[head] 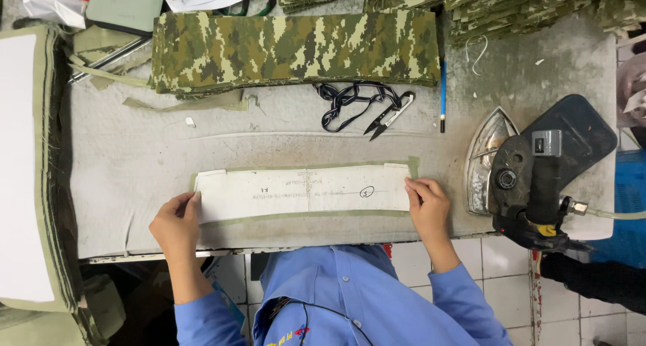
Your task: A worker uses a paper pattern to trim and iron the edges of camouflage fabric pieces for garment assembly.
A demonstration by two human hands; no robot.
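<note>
White pattern [303,192] lying flat on olive strip [412,166], near front edge of table [134,164]. Left hand [176,223] pressing on left end, fingers bent, gripping nothing. Right hand [426,205] flat on right end, fingers together. Beside right hand, iron [531,174]. Behind, well apart, snips [389,116] and camouflage stack [296,50].

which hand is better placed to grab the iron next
Right, probably. The right hand rests on the end of the white pattern strip nearest the iron, which sits just beyond it. The left hand holds the far end.
</note>
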